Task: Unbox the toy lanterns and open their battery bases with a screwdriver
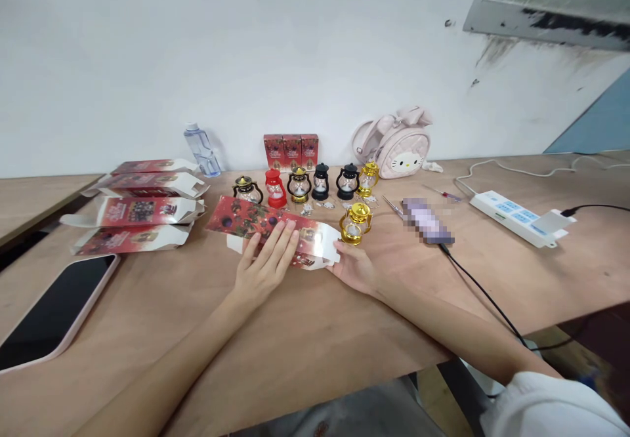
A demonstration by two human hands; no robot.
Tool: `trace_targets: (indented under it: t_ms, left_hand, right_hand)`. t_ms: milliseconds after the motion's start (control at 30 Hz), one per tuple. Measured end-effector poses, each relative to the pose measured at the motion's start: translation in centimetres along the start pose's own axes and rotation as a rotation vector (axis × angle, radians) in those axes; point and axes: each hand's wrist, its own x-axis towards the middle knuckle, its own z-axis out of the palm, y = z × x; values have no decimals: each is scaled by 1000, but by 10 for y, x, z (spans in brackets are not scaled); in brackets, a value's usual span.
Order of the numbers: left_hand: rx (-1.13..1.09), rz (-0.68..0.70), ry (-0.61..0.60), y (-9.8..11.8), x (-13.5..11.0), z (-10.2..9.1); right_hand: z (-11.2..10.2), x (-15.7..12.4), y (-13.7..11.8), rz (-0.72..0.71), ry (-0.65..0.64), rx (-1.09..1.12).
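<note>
Nearest you, the white sleeve on your right arm is running out of view at the bottom edge. On your left, a black-screened smartphone with a pale pink rim is lying cut off by the picture's edge. Ahead of you, a red printed cardboard carton with white end flaps is sitting low over the brown tabletop, between your hands. Your left hand is laying its straightened fingers flat across the print; its thumb is hiding, so you cannot tell whether it is gripping underneath. Your right hand is closing lightly around the flapped end, thumb showing, other fingertips mostly hiding. Just beyond it, a shiny gold lantern is standing upright; a blurred-out phone is lying to its right, its screen unreadable. Farther off, a bronze-coloured lantern is losing its base behind the carton. Against the wall, three small red boxes are standing side by side, their lettering too small to read.
</note>
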Motion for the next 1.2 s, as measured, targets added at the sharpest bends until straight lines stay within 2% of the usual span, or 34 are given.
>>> trace_targets:
  t_ms: [167,333,533,700,867,1033,1200]
  left_hand:
    - [31,0,6,-2,1,4]
    - [50,0,-23,-2,1,3]
    - [-35,57,-31,-3,1,1]
    - [-106,119,-31,-4,-2,0]
    - [-83,53,-67,-2,-2,3]
    - [-77,1,-15,0,-4,7]
    - [-66,-36,166,2,-10,7]
  right_hand:
    - [-6,2,-1,28,36,59]
    - [-2,1,-3,38,53,29]
    - [4,-5,-3,-15,-41,-70]
    - [3,-5,-4,-76,-46,-167]
    - [-2,-1,-4,-150,-25,-248]
    - [-5,-2,0,-169,-172,-383]
    - [-2,-9,5,-290,-425,-691]
